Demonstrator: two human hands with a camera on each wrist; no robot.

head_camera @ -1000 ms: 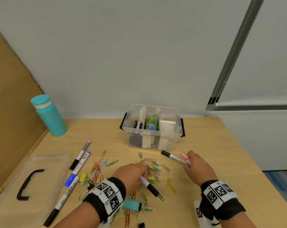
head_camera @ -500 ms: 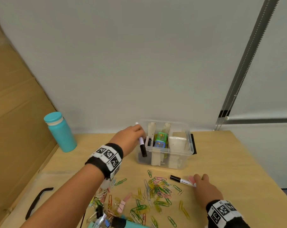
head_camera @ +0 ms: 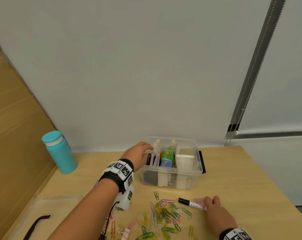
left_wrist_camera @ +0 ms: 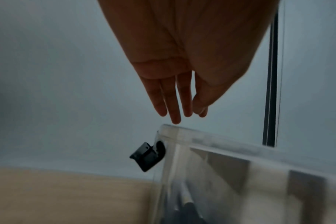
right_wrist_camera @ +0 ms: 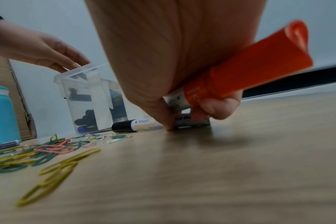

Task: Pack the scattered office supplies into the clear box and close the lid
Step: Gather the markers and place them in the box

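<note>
The clear box [head_camera: 185, 171] stands open at the back of the table, with dividers, markers and a green-blue item inside. My left hand [head_camera: 147, 148] hovers over its left end, fingers straight and empty; in the left wrist view the left hand [left_wrist_camera: 180, 115] hangs just above the rim of the box [left_wrist_camera: 220, 141]. My right hand [head_camera: 209, 203] rests on the table in front of the box. It grips an orange marker [right_wrist_camera: 249, 71] in curled fingers, and its fingertips touch a white Pilot marker [head_camera: 190, 203] with a black cap. Several coloured paper clips [head_camera: 164, 215] lie scattered.
A teal bottle [head_camera: 59, 152] stands at the back left beside a cardboard sheet [head_camera: 11, 135]. The clear lid [head_camera: 60, 205] with a black handle [head_camera: 36, 226] lies at the front left. The table's right edge [head_camera: 276, 184] is close to my right hand.
My left hand carried a black-capped marker from the clips to the box and let it go inside; it is now empty. My right hand stayed by the Pilot marker.
</note>
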